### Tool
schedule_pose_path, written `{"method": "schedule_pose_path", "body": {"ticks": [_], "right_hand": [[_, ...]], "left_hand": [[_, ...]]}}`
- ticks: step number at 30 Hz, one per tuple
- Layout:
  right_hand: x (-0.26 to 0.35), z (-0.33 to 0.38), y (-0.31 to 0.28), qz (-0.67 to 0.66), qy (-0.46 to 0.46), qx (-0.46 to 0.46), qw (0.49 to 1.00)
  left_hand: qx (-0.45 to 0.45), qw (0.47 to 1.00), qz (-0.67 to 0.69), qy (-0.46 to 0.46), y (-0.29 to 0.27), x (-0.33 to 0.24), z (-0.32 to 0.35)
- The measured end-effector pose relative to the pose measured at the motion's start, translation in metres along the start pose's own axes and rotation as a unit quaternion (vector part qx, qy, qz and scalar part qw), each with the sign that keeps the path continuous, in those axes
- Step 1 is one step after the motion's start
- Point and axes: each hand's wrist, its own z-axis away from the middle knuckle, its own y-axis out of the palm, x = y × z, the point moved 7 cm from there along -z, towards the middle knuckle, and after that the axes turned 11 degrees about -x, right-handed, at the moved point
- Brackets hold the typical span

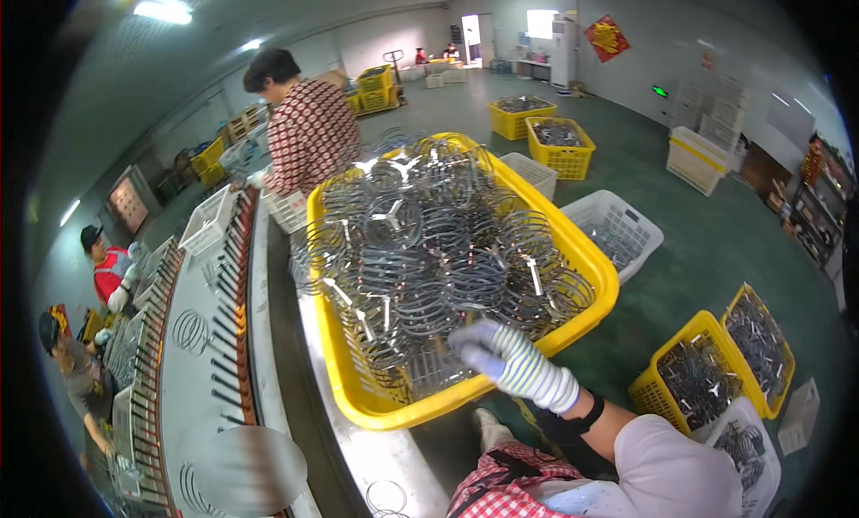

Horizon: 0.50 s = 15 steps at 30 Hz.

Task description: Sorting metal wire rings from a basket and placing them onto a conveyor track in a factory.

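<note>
My right hand [517, 364], in a white striped glove with greyish fingertips, reaches over the near rim of a large yellow plastic basket [385, 418]. Its fingers look stretched and apart beside the wire rings, and I see nothing held in them. Heaped in the basket are dark wire rings [438, 276], many nested in stacks. Bright three-armed metal pieces [392, 216] show among them. At the basket's near left, part of its slatted floor is exposed. My left hand is not in view.
Left of the basket runs a long table [183, 339] edged with rows of dark rods; loose wire rings [191, 331] lie on it. A co-worker in a patterned shirt [313, 129] stands beyond the basket. Filled yellow crates [689, 375] and a white crate [617, 232] sit on the green floor.
</note>
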Motion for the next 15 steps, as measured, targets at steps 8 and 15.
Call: {"method": "schedule_pose_path", "body": {"ticks": [8, 15], "right_hand": [[0.039, -0.082, -0.077, 0.478, -0.237, -0.117, 0.838], [0.013, -0.108, -0.111, 0.532, -0.119, -0.035, 0.838]], "left_hand": [[-0.039, 0.994, 0.075, -0.075, -0.056, -0.006, 0.068], [0.042, 0.983, 0.145, -0.107, -0.068, -0.028, 0.108]]}}
